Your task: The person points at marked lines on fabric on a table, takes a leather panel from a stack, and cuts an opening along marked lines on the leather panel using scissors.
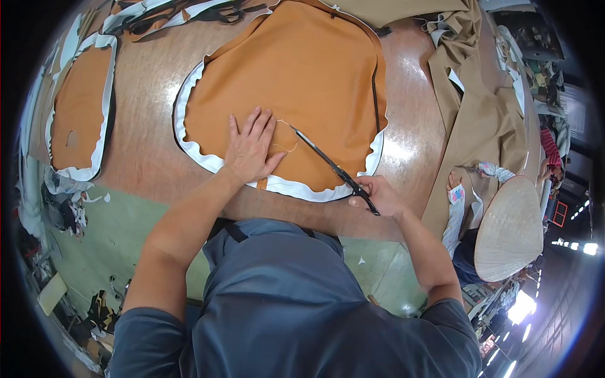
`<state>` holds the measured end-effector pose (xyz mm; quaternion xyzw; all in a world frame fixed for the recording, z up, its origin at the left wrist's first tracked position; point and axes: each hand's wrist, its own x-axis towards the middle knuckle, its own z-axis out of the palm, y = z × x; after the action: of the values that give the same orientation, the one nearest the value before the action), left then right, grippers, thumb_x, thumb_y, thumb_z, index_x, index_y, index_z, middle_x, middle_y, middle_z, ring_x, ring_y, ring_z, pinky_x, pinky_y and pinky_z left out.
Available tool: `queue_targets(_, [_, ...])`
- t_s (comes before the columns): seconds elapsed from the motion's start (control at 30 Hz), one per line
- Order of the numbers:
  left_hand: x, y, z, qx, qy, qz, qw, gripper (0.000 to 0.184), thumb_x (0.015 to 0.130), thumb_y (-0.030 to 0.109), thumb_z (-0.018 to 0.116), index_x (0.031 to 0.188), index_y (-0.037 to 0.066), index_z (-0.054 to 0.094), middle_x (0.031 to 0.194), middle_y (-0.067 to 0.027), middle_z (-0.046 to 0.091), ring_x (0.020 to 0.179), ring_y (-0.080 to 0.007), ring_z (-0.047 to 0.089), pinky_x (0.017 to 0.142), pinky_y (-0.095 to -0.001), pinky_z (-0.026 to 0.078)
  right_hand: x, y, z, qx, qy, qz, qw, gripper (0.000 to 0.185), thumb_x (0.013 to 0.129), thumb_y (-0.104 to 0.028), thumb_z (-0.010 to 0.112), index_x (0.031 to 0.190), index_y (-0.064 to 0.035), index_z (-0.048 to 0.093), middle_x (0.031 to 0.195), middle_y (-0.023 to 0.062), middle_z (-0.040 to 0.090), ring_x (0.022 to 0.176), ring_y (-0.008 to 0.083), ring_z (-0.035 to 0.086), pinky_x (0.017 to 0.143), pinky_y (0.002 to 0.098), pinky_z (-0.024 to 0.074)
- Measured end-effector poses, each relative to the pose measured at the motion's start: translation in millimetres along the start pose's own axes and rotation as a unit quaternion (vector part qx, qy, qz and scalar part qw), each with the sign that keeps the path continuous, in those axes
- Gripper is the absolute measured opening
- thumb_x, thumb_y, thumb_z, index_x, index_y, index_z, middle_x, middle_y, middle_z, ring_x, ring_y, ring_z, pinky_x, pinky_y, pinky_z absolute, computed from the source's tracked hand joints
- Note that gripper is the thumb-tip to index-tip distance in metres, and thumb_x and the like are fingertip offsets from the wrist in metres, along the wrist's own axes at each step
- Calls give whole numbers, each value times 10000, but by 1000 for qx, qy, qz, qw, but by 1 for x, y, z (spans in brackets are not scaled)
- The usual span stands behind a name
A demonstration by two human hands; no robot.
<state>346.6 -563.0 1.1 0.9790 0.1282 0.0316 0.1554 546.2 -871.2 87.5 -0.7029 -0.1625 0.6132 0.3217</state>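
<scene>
A large orange-tan sewn cover (315, 69) with a white gathered edge lies spread on the wooden table. My left hand (251, 146) rests flat on it, fingers extended, near a loose pale thread (293, 147). In my right hand (380, 198) are long dark scissors (324, 159), held by the handles. Their blades point up and left over the cover, with the tip close to the thread. The blades look closed together.
A smaller orange cover (79, 113) lies at the left. Brown fabric (482, 126) is heaped along the right. Beside it a person in a conical hat (509, 230) works with scissors. Black and white strips (183, 16) lie at the back. The table (142, 82) has a near edge before my body.
</scene>
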Motion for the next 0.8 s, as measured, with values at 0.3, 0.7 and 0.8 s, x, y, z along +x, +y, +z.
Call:
queue_targets(0.3, [-1,1,-1,-17,24,-13,999,884,855,525,764,1494,-23,494,1511,-207,444,1525,-436,321,1175,-778,231,5,-15,-27,-30,-30,30,999,462,861,-187,913,1185,53,688,689,-82,562,568,20,470,496,242,331])
queue_targets(0.7, [-5,4,-17,-8,-13,-25,1000,843,859,567,762,1426,-21,554,1583,-165,467,1569,-363,327,1186,-774,222,26,-16,-41,8,-73,28,997,569,853,-296,936,1214,58,674,697,-46,626,546,37,531,481,239,374])
queue_targets(0.8, [-7,5,-16,-10,-15,-36,999,855,856,578,764,1431,-20,557,1596,-157,462,1581,-349,311,1191,-772,220,27,-20,-42,4,-73,31,997,576,846,-300,942,1210,59,678,706,-54,632,574,28,534,502,235,377])
